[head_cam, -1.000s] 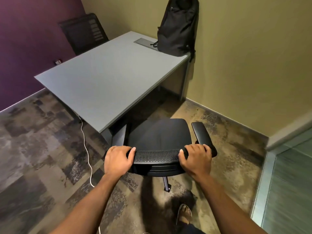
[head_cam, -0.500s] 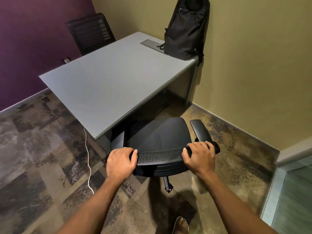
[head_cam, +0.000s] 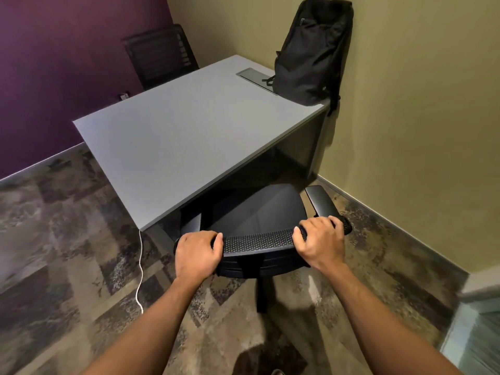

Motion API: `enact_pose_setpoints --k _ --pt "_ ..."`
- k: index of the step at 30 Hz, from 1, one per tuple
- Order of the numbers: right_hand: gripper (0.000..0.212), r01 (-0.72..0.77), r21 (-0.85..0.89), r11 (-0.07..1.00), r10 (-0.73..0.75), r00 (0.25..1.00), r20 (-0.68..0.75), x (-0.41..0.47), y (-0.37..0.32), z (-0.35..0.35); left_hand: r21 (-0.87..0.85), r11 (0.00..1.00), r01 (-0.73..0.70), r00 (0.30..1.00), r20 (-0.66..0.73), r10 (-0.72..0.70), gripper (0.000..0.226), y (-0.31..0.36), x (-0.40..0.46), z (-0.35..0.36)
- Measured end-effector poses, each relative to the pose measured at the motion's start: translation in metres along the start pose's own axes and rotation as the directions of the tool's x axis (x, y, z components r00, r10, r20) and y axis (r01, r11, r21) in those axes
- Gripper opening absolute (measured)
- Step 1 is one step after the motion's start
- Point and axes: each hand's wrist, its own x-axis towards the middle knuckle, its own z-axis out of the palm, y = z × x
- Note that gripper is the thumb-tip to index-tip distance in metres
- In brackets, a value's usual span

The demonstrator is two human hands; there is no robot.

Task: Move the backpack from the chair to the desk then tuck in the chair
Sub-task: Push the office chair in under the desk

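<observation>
A black backpack (head_cam: 313,50) stands upright on the far right corner of the grey desk (head_cam: 189,136), leaning against the yellow wall. The black office chair (head_cam: 259,212) sits at the desk's near edge, its seat front and left armrest under the desktop, its right armrest beside the desk. My left hand (head_cam: 198,254) grips the left end of the mesh backrest top. My right hand (head_cam: 320,240) grips its right end.
A second black chair (head_cam: 159,59) stands behind the desk by the purple wall. A white cable (head_cam: 140,269) runs down from the desk's near corner across the patterned carpet. The yellow wall and a glass panel (head_cam: 476,339) close in the right side.
The chair has rolled forward, so more of its seat lies under the desktop. Both hands kept their grip on the backrest, and my view has moved closer to the desk.
</observation>
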Motion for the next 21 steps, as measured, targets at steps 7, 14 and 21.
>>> enact_pose_setpoints --k 7,14,21 --pt "0.048 0.024 -0.098 0.995 -0.007 0.986 0.168 0.054 0.028 0.004 0.022 0.999 0.045 0.999 0.004 -0.045 0.046 0.023 0.042 0.017" --pt "0.053 0.035 -0.086 0.996 -0.01 0.961 0.275 0.107 0.046 0.013 0.018 0.996 0.092 0.995 -0.026 -0.091 0.049 0.034 0.09 0.035" --pt "0.055 0.068 -0.078 0.995 -0.044 0.959 0.281 0.161 0.063 0.03 0.013 0.993 0.121 0.992 -0.029 -0.121 0.046 0.045 0.137 0.045"
